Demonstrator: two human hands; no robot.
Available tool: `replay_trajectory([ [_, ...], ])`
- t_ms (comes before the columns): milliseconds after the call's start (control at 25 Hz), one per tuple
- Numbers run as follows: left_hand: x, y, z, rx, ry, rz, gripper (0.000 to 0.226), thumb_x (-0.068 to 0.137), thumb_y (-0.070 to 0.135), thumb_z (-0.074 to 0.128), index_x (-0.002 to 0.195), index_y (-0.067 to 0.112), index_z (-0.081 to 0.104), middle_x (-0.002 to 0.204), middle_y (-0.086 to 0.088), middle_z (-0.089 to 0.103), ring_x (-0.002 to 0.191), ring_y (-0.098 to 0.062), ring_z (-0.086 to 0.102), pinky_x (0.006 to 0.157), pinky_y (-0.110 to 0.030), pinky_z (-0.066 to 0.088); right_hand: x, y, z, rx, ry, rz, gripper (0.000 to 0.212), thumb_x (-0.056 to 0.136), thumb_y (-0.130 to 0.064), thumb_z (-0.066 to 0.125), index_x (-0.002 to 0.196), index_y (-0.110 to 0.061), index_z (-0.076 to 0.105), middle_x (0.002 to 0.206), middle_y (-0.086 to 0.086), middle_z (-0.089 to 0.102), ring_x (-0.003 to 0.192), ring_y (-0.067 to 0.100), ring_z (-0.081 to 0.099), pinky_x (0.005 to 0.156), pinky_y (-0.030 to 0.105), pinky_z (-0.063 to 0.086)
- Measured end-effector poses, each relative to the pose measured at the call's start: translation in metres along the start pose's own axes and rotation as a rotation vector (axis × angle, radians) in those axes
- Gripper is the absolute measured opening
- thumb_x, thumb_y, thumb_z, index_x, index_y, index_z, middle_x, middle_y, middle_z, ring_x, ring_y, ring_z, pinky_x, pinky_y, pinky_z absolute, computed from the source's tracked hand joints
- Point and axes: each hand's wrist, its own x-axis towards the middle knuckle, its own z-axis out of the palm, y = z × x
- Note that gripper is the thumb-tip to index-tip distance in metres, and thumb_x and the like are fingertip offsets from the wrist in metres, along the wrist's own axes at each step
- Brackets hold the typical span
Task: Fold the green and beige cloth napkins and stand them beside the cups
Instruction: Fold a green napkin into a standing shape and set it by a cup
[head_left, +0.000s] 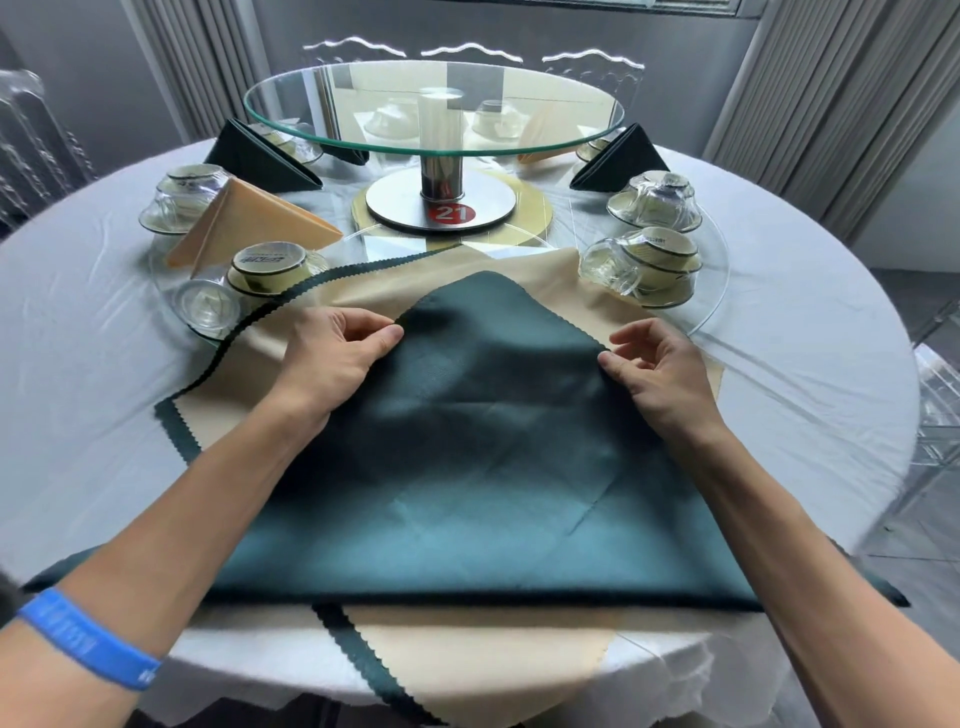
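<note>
Dark green napkin (467, 467), smooth, folded over beige napkin (483, 660)

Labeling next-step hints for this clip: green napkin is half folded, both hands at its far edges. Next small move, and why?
Probably draw the two pinched edges inward to narrow the fold. The left hand and right hand each pinch a far edge of the green napkin, which lies as a flat triangle over the beige napkin, not yet shaped like the folded green napkin standing further back.

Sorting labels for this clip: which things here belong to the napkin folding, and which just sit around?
In the job:
green napkin, pinched by left hand and right hand
beige napkin beneath
cups

Just there:
glass turntable
number disc
blue wristband
</note>
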Motion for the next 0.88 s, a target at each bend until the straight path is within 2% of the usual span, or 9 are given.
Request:
replay_trajectory([
  [120,-0.008,0.008,-0.004,0.236,0.146,0.093,0.005,0.090,0.022,0.071,0.090,0.021,0.076,0.085,0.006,0.073,0.080,-0.012,0.066,0.075,-0.023,0.045,0.003,0.000,0.001,-0.023,0.003,-0.031,0.021,0.085,-0.009,0.073,0.084,-0.025,0.059,0.074,-0.002,0.058,0.060,0.006,0.046,0.058,0.016,0.039],
  [200,-0.035,0.013,-0.001,0.415,0.220,0.335,0.019,0.090,0.019,0.067,0.108,0.015,0.072,0.107,-0.003,0.072,0.098,-0.020,0.066,0.085,-0.026,0.048,0.007,0.000,0.002,-0.046,0.003,-0.060,0.022,0.085,-0.010,0.073,0.083,-0.026,0.059,0.076,-0.001,0.059,0.061,0.007,0.047,0.059,0.018,0.040],
  [320,-0.115,0.002,0.034,0.574,-0.102,0.662,0.031,0.089,0.022,0.053,0.112,0.011,0.071,0.118,-0.006,0.070,0.108,-0.022,0.064,0.096,-0.033,0.047,0.008,0.000,0.003,-0.079,-0.007,-0.071,0.022,0.085,-0.011,0.074,0.083,-0.028,0.059,0.078,-0.001,0.061,0.062,0.008,0.049,0.062,0.021,0.042],
  [400,-0.152,-0.024,0.058,0.745,-0.267,0.625,0.043,0.092,0.033,0.043,0.120,0.013,0.068,0.132,-0.006,0.064,0.120,-0.022,0.061,0.102,-0.035,0.047,0.008,-0.002,0.006,-0.107,-0.013,-0.044,0.019,0.085,-0.013,0.073,0.085,-0.027,0.059,0.077,-0.003,0.061,0.064,0.008,0.051,0.065,0.025,0.043],
  [480,-0.163,-0.041,0.068,0.839,-0.300,0.539,0.051,0.094,0.038,0.038,0.131,0.013,0.062,0.142,-0.004,0.057,0.130,-0.021,0.054,0.109,-0.038,0.038,0.002,-0.012,0.009,-0.289,0.071,-0.069,0.012,0.085,-0.019,0.070,0.091,-0.025,0.060,0.082,-0.005,0.064,0.073,0.012,0.058,0.073,0.031,0.048],
  [600,-0.162,-0.048,0.069,0.925,-0.288,0.551,0.058,0.094,0.041,0.036,0.138,0.010,0.057,0.145,-0.007,0.053,0.134,-0.022,0.051,0.108,-0.039,0.029,-0.050,-0.037,0.028,-0.531,0.204,-0.299,0.015,0.086,-0.020,0.059,0.100,-0.021,0.061,0.102,-0.001,0.064,0.096,0.025,0.058,0.086,0.043,0.046],
  [720,-0.165,-0.055,0.070,0.943,-0.288,0.631,0.060,0.090,0.035,0.038,0.140,0.006,0.054,0.146,-0.011,0.051,0.133,-0.027,0.052,0.106,-0.042,0.029,-0.155,-0.034,0.058,-0.506,-0.093,-0.408,0.024,0.095,-0.023,0.046,0.112,-0.018,0.063,0.117,-0.001,0.063,0.105,0.023,0.059,0.090,0.037,0.041],
  [800,-0.164,-0.055,0.069,0.977,-0.284,0.620,0.061,0.091,0.035,0.036,0.141,0.005,0.052,0.148,-0.011,0.048,0.135,-0.027,0.049,0.108,-0.042,0.028,-0.196,-0.005,0.047,-0.719,-0.301,-0.318,0.050,0.103,-0.040,0.025,0.136,-0.018,0.055,0.142,0.001,0.053,0.130,0.022,0.051,0.105,0.040,0.032],
  [880,-0.163,-0.054,0.071,0.996,-0.281,0.587,0.062,0.096,0.041,0.031,0.143,0.006,0.050,0.150,-0.010,0.046,0.138,-0.025,0.045,0.110,-0.042,0.026,-0.187,0.032,-0.008,-0.956,-0.297,-0.114,0.066,0.101,-0.054,0.007,0.151,-0.021,0.036,0.157,0.000,0.035,0.144,0.018,0.033,0.114,0.041,0.018],
])
